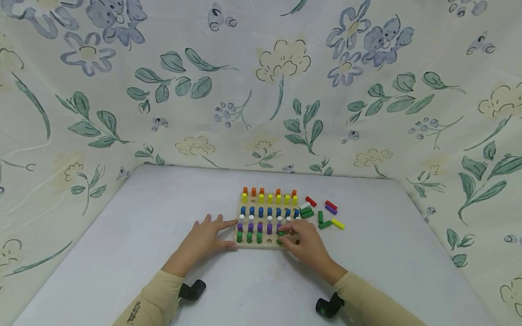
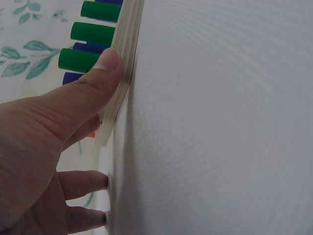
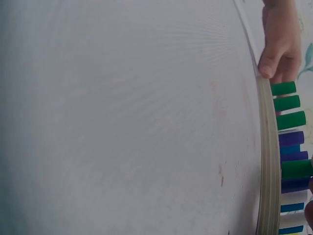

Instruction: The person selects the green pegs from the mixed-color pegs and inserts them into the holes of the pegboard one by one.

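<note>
A wooden pegboard (image 1: 261, 246) holds rows of orange, yellow, blue, white, purple and green pegs. My left hand (image 1: 205, 236) rests at its left side with fingers spread, the thumb against the front left corner and the index finger at the left edge. In the left wrist view, the left thumb (image 2: 93, 81) touches the board's side beside the green pegs (image 2: 78, 59). My right hand (image 1: 307, 240) pinches a green peg (image 3: 296, 169) over the front row, where it stands upright at the board. Only fingertips of that hand show in the right wrist view.
Loose pegs lie right of the board: red (image 1: 311, 201), white (image 1: 304, 206), purple (image 1: 331, 209), yellow (image 1: 338, 224) and several green (image 1: 325, 224). The white table (image 1: 261, 290) meets a floral cloth (image 1: 261, 113) at the back and sides.
</note>
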Available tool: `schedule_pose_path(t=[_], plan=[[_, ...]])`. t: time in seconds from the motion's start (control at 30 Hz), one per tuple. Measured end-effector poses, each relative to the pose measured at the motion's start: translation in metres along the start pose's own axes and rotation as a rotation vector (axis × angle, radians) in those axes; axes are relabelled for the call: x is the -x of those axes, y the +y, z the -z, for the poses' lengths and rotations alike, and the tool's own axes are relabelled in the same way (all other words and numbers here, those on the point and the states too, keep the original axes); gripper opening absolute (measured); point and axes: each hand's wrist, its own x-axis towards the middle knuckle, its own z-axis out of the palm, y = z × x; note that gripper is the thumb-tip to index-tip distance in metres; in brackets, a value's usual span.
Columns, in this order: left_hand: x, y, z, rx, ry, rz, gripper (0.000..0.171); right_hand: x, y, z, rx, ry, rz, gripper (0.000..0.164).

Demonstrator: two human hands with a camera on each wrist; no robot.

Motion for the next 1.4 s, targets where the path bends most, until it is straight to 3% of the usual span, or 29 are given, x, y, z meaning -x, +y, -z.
schedule_pose_path(t=[0.67,1.4], plan=[[0.001,0.0,-0.001,-0.002,0.003,-0.018,0.078,-0.009,-0.011,-0.01,0.013,-0.022,0.049,0.019],[0.0,-0.001,-0.002,-0.006,0.0,-0.007,0.079,-0.008,-0.011,-0.01,0.034,-0.046,0.037,0.019]])
